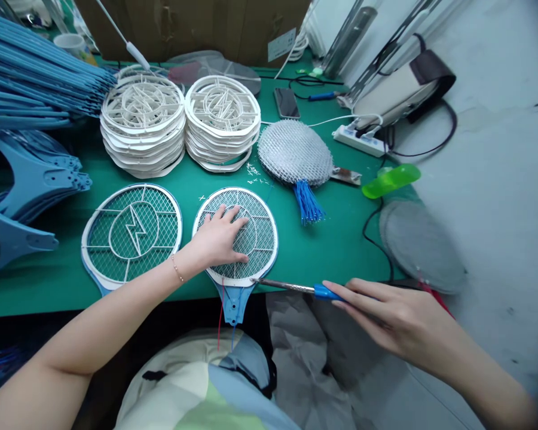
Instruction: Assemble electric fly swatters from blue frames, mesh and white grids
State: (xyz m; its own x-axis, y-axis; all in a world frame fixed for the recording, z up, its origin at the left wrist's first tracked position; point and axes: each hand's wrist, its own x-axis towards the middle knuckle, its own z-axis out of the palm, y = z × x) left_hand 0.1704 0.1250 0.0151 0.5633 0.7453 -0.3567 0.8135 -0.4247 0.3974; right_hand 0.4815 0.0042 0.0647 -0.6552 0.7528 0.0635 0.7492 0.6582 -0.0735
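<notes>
My left hand (222,237) lies with spread fingers on the mesh of a round racket head (268,224), which has a white ring, a blue frame, and a red and a blue wire at its neck. In my right hand (376,307) is a blue-handled tool (291,287) with a long metal shaft. Its tip touches the white ring's lower right edge, near the neck. Left of this, a second racket head (134,230) with a white lightning-bolt grille lies flat, partly under my left forearm.
Two stacks of white grilles (143,140) (222,128) stand behind. Round mesh sheets (296,152) with blue wires (308,203), a phone (287,103), a power strip (359,140) and a green object (391,180) lie rightward. Blue frames (31,173) crowd the left.
</notes>
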